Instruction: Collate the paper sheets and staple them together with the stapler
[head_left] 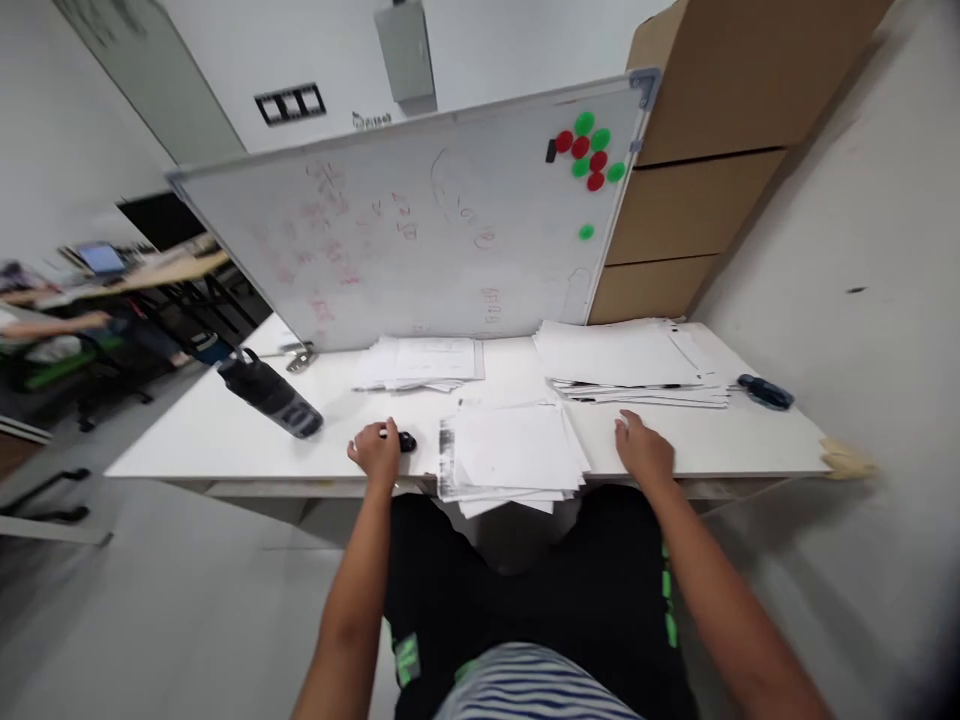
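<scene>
On the white desk point(345, 455), my left hand point(375, 452) is closed around a small black object point(407, 441) whose rounded end sticks out to the right; its kind is unclear. Between my hands lies an uneven stack of printed papers point(517, 450), partly over the desk's front edge. My right hand point(645, 452) rests at the desk, right of this stack, with thumb and forefinger slightly apart and nothing visible in it. A larger paper pile point(615, 355) lies just beyond it. Another paper pile point(427, 360) sits behind and to the left of the middle stack.
A dark bottle point(274, 395) stands at the left of the desk. At the right lies a dark blue object point(765, 392). A whiteboard point(420, 230) with magnets leans at the back, beside stacked cardboard boxes point(675, 220). Another person's arm point(56, 325) shows at far left.
</scene>
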